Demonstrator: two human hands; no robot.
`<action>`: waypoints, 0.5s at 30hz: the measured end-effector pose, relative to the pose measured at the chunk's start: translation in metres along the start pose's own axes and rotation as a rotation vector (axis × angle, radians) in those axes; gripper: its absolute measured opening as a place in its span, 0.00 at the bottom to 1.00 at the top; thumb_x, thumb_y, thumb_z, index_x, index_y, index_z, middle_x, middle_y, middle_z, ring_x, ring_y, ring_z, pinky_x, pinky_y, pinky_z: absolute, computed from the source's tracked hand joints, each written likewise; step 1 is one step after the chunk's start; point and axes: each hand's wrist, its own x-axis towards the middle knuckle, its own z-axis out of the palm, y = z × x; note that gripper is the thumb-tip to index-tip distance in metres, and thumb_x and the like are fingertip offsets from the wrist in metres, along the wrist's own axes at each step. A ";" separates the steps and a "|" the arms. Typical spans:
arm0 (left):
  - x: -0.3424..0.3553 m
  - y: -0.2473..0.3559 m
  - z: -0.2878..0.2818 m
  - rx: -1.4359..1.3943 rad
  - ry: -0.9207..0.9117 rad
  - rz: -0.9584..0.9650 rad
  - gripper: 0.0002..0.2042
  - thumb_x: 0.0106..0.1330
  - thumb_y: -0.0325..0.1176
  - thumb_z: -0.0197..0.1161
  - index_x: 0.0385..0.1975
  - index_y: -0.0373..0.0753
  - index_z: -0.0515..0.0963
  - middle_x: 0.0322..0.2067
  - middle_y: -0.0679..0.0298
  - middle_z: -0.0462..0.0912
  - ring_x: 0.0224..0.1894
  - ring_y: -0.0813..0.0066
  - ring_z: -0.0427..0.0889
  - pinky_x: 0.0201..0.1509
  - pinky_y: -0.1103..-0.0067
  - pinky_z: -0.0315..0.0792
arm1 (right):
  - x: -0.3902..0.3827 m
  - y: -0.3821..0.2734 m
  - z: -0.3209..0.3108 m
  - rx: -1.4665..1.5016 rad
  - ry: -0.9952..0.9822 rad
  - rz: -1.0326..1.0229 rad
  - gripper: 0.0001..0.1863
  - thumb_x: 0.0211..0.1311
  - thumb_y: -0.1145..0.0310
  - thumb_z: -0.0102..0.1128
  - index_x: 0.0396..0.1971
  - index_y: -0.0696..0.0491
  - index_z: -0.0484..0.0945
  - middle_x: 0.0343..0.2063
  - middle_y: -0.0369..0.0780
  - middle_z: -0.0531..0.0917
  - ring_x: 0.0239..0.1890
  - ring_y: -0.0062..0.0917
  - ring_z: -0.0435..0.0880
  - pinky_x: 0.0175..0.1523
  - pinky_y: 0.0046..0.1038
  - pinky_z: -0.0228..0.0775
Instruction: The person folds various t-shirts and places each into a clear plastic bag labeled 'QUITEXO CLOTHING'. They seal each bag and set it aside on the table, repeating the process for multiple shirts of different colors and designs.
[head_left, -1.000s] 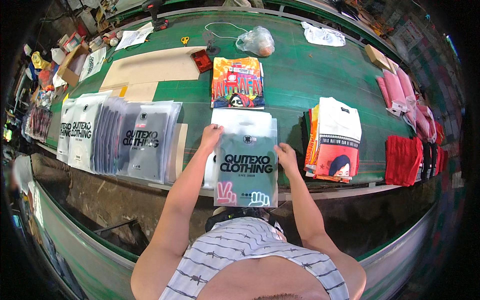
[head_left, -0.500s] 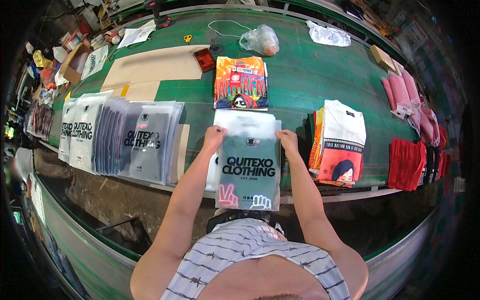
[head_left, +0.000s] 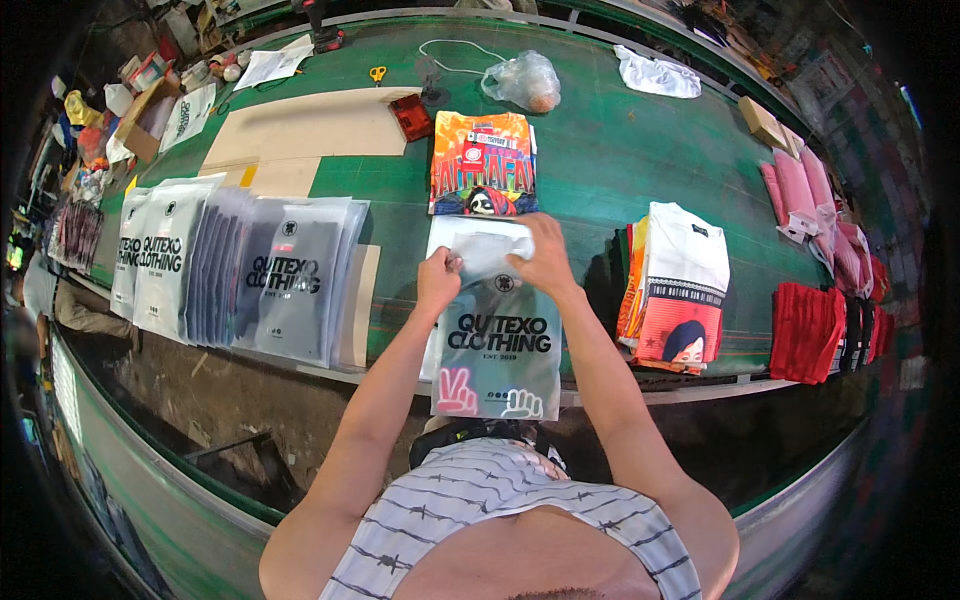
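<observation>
My left hand (head_left: 441, 266) pinches the upper left of a translucent clothing bag (head_left: 495, 345) with black print and a green garment showing through it. My right hand (head_left: 538, 245) grips the bag's top right, where the white upper part is bent and crumpled. The bag overlaps white bags (head_left: 440, 235) beneath it at the table's near edge. Just beyond lies a folded stack of orange printed shirts (head_left: 482, 160). To my right is a pile of folded shirts with a white printed one (head_left: 685, 255) on top. Rows of filled bags (head_left: 290, 280) are on my left.
The green table (head_left: 620, 150) holds cardboard sheets (head_left: 290, 125), scissors (head_left: 378, 75), a drill (head_left: 325, 40) and a plastic sack (head_left: 520, 80). Pink packages (head_left: 800, 195) and red garments (head_left: 805, 330) line the right end. A partly visible person (head_left: 45, 290) is at far left.
Both hands have moved from the bag's sides to its top, the left inward and the right upward. The top of the bag is now bent and crumpled.
</observation>
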 end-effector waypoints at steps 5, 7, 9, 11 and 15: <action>-0.012 0.019 -0.003 -0.218 -0.003 0.088 0.03 0.66 0.22 0.60 0.36 0.29 0.78 0.30 0.48 0.86 0.34 0.55 0.88 0.40 0.67 0.77 | 0.055 -0.043 0.017 0.029 -0.559 0.012 0.45 0.39 0.67 0.79 0.65 0.49 0.73 0.56 0.49 0.82 0.60 0.45 0.78 0.64 0.41 0.71; -0.014 0.021 -0.007 -0.245 -0.028 0.073 0.03 0.66 0.20 0.60 0.36 0.29 0.79 0.30 0.50 0.87 0.33 0.63 0.87 0.39 0.70 0.77 | 0.070 -0.046 0.026 0.057 -0.689 -0.084 0.40 0.40 0.66 0.78 0.61 0.50 0.77 0.47 0.51 0.87 0.50 0.46 0.86 0.57 0.41 0.77; -0.013 0.019 -0.013 -0.257 -0.041 0.026 0.03 0.66 0.20 0.61 0.36 0.29 0.80 0.29 0.53 0.87 0.33 0.70 0.86 0.39 0.73 0.76 | 0.077 -0.049 0.029 0.043 -0.743 -0.108 0.36 0.38 0.66 0.78 0.55 0.52 0.81 0.44 0.52 0.87 0.49 0.46 0.86 0.56 0.41 0.77; -0.014 0.018 -0.018 -0.259 -0.046 -0.056 0.02 0.66 0.21 0.64 0.35 0.29 0.80 0.29 0.58 0.87 0.33 0.76 0.83 0.39 0.76 0.76 | 0.082 -0.054 0.029 0.038 -0.781 -0.110 0.27 0.38 0.67 0.78 0.45 0.54 0.86 0.40 0.51 0.88 0.47 0.45 0.87 0.53 0.40 0.78; -0.014 0.016 -0.022 -0.343 -0.045 -0.125 0.04 0.67 0.23 0.66 0.35 0.29 0.81 0.29 0.62 0.86 0.33 0.80 0.81 0.37 0.78 0.74 | 0.084 -0.055 0.030 0.073 -0.822 -0.100 0.23 0.42 0.65 0.77 0.43 0.55 0.86 0.37 0.49 0.88 0.43 0.42 0.87 0.51 0.38 0.78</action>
